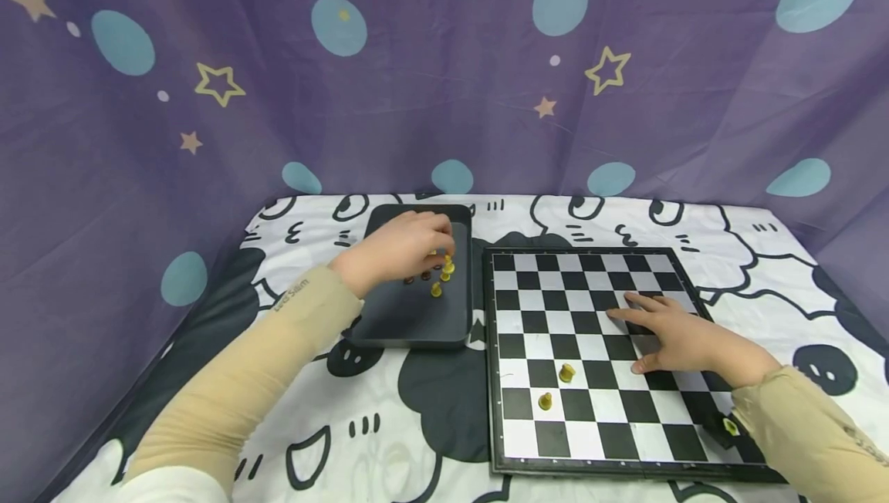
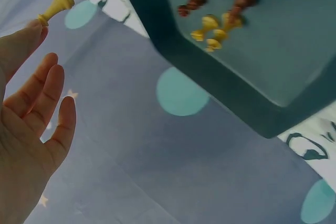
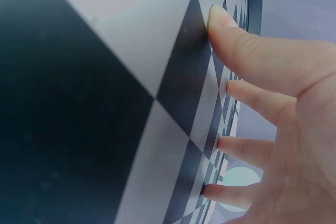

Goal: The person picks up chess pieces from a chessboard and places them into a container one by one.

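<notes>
Over the dark tray (image 1: 417,325), my left hand (image 1: 403,244) pinches a yellow chess piece (image 2: 58,4) by one end between thumb and finger. Its other fingers are loosely bent in the left wrist view. Below it in the tray lie several yellow and brown chess pieces, one yellow piece (image 1: 436,289) near the middle. My right hand (image 1: 684,337) has its fingers spread, the tips resting on the right part of the black-and-white chessboard (image 1: 552,441). Two yellow chess pieces, one (image 1: 566,373) farther back and one (image 1: 545,401) nearer, are on the board's front left squares.
The tray and the board lie side by side on a cartoon-print cloth (image 1: 375,441). A purple curtain (image 1: 444,102) with stars and blue ovals hangs behind. A small black object with a yellow-green mark (image 1: 729,427) sits by the right sleeve.
</notes>
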`<state>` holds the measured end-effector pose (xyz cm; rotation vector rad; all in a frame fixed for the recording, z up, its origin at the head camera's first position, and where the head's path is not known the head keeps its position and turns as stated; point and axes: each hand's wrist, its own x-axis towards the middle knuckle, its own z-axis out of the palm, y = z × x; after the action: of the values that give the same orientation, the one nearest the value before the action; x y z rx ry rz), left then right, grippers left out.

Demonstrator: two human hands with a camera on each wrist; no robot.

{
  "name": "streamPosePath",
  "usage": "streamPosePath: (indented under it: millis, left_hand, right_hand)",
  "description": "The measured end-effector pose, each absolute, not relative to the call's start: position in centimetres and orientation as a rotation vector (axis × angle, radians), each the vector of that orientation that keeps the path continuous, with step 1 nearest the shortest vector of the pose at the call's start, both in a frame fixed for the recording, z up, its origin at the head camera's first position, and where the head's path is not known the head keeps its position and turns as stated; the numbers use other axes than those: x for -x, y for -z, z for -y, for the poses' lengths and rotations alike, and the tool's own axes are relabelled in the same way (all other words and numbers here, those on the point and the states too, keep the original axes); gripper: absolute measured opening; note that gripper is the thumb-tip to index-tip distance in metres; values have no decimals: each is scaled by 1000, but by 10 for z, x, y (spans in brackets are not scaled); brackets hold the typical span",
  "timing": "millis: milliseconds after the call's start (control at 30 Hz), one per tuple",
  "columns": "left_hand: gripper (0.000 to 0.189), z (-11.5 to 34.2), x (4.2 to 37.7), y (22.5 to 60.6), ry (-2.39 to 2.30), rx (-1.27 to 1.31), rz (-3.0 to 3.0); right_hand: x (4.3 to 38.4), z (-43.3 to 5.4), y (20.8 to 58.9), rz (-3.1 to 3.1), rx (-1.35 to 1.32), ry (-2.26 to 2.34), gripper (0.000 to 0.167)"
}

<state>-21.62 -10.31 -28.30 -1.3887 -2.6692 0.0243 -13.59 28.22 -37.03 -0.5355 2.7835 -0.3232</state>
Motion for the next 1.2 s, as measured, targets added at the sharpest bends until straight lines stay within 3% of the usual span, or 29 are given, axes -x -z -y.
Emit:
streamPosePath:
  millis: [1200]
  left_hand:
    - [10,138,228,333,-113,1396,2778]
  right_hand:
    - [135,-283,372,-2789,553,323,84]
